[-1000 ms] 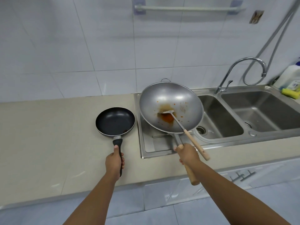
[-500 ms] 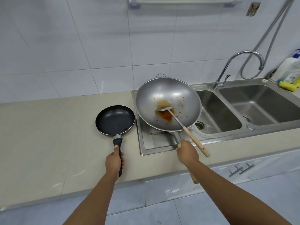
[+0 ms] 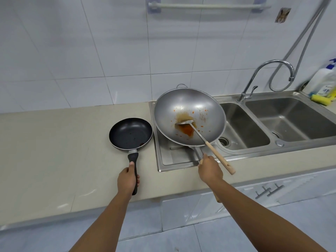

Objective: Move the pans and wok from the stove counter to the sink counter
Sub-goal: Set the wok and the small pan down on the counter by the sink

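A small black frying pan point(image 3: 130, 133) sits on the beige counter point(image 3: 54, 146), just left of the sink unit. My left hand point(image 3: 127, 180) is shut on its black handle. A large steel wok point(image 3: 190, 116) with orange sauce stains is over the sink's drainboard point(image 3: 174, 157), tilted toward me. My right hand point(image 3: 210, 168) grips the wok's handle, most of which is hidden under the hand. A metal spatula with a wooden handle point(image 3: 214, 151) lies in the wok and sticks out over its near rim.
A double steel sink point(image 3: 254, 124) lies to the right, with a curved tap point(image 3: 258, 77) behind it. A white bottle point(image 3: 325, 79) and a yellow sponge point(image 3: 321, 101) stand at the far right. White cabinet doors point(image 3: 263, 191) run below the counter.
The wok has come down and slightly left over the drainboard, with my right hand still on its handle. The frying pan and my left hand have barely moved.
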